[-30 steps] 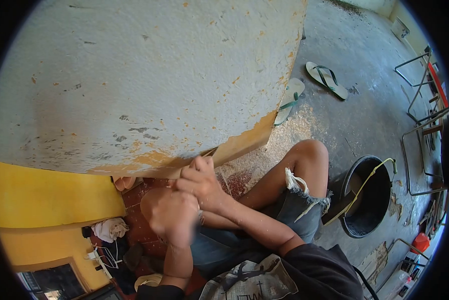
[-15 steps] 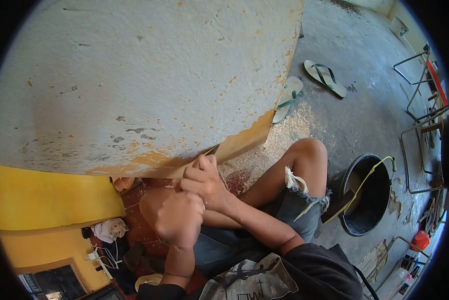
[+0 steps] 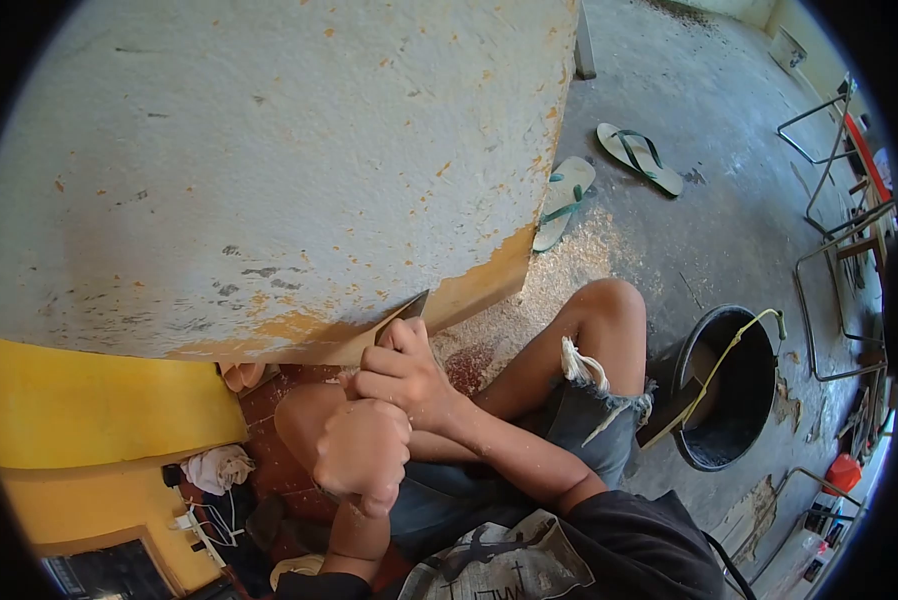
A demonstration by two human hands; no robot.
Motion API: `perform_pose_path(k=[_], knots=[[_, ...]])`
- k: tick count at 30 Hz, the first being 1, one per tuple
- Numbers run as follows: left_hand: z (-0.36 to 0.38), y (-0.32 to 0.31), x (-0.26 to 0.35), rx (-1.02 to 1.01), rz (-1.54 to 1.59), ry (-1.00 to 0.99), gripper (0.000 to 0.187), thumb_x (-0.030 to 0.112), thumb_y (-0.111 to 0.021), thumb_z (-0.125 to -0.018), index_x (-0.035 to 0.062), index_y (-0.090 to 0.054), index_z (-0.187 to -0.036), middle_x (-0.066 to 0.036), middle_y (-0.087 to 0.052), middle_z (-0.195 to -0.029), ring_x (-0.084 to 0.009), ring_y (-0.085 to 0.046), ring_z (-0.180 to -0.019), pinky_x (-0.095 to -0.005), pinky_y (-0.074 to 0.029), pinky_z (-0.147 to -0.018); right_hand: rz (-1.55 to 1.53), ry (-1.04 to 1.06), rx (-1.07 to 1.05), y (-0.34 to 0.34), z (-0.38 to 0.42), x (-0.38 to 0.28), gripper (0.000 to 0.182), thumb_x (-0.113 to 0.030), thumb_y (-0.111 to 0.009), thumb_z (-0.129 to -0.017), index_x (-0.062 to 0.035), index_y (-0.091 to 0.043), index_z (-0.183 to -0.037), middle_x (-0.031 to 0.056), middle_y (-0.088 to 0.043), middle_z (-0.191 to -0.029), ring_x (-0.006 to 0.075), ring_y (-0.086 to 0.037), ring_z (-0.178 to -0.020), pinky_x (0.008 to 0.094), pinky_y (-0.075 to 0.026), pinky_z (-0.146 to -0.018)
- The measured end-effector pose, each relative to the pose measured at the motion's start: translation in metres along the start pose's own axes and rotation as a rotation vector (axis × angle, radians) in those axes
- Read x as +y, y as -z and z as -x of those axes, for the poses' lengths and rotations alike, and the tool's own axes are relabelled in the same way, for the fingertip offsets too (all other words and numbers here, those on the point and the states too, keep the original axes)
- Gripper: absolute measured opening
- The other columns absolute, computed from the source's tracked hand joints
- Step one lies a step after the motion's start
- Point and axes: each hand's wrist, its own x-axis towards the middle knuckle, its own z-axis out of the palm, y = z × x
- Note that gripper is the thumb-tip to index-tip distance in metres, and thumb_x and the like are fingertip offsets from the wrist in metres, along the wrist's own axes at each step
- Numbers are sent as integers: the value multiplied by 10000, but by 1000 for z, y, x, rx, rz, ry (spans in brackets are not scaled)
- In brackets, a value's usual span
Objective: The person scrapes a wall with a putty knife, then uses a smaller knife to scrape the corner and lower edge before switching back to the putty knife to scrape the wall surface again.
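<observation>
A scraper (image 3: pixel 405 306) has its dark, flat blade against the lower edge of the wall, where grey-white paint gives way to bare yellowish surface. My right hand (image 3: pixel 405 372) is closed around it, the handle hidden by the fingers. Just behind, my left hand (image 3: pixel 364 452) is balled in a fist close to the right hand. What it holds, if anything, is hidden. The painted wall (image 3: pixel 269 190) fills the upper left, its paint chipped in many spots.
Paint flakes (image 3: pixel 584 250) litter the floor by my knee. Beyond lie two flip-flops (image 3: pixel 641 160). A black bucket (image 3: pixel 734 400) with a yellowish strip across it stands to the right. Metal-framed chairs (image 3: pixel 819 340) line the far right. A white cloth (image 3: pixel 219 468) lies at lower left.
More of the scraper blade shows at the wall edge now. My left fist has turned and dropped slightly. The whole view has shifted a little.
</observation>
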Motion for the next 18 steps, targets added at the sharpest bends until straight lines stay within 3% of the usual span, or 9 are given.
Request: perform_pose_path(k=[1,3,5,8,9,11,13,15,18], knots=[[3,1,-5,-3,0,2,598,259,-517,-1038,62,-380,-490,-52,-452,-469,-216,-478,-405,-354,-447,-467,2,29,8,1,-2,0,117,-200,-699,-830,-150,-696,-937,-9,-523,-855,240,-460,-874,422,-331,-788],[4,5,-17,148,45,196,582,281,-549,-1005,50,-415,-488,-45,-467,-464,-204,-490,-403,-334,-471,-479,36,-2,-26,1,3,8,119,-186,-694,-832,-149,-697,-945,-9,-532,-864,235,-461,-874,416,-335,-794],[1,4,-15,129,32,196,579,280,-548,-1002,47,-420,-487,-45,-467,-466,-203,-487,-403,-333,-471,-479,39,-73,-47,1,6,7,103,-188,-695,-840,-149,-698,-935,-8,-528,-854,232,-465,-876,415,-336,-794],[-3,-3,-6,-17,15,5,608,267,-528,-1038,61,-381,-485,-51,-442,-468,-212,-469,-407,-350,-444,-464,4,-30,-15,6,1,3,72,-196,-710,-849,-148,-696,-901,-10,-518,-836,237,-466,-876,421,-328,-788],[0,-2,-9,-19,13,8,608,267,-528,-1038,61,-381,-485,-51,-442,-468,-212,-469,-407,-350,-444,-464,1,-10,-16,7,-1,3,62,-192,-714,-852,-147,-695,-890,-11,-514,-830,238,-464,-871,423,-328,-788],[5,3,-20,124,15,201,602,293,-544,-1023,50,-412,-488,-44,-465,-466,-196,-490,-407,-330,-469,-470,19,-36,-4,2,2,9,44,-168,-709,-851,-145,-691,-884,-13,-511,-829,237,-463,-864,419,-333,-797],[3,1,-18,110,22,191,609,295,-543,-1024,51,-409,-483,-44,-462,-463,-196,-485,-402,-328,-467,-467,19,-86,-36,4,3,6,44,-171,-707,-850,-142,-685,-875,-11,-511,-829,238,-466,-866,417,-336,-800],[0,-4,-6,-3,-29,42,629,285,-532,-1040,65,-361,-476,-42,-432,-460,-209,-466,-398,-345,-436,-456,-36,-74,-4,2,5,1,49,-181,-703,-855,-141,-677,-867,-8,-509,-829,243,-464,-871,418,-332,-793],[4,1,-11,66,-23,151,633,299,-540,-1036,62,-375,-472,-47,-446,-462,-210,-484,-403,-347,-454,-462,7,-52,-19,-1,1,6,43,-175,-700,-857,-141,-677,-869,-3,-502,-827,245,-456,-864,418,-334,-796]])
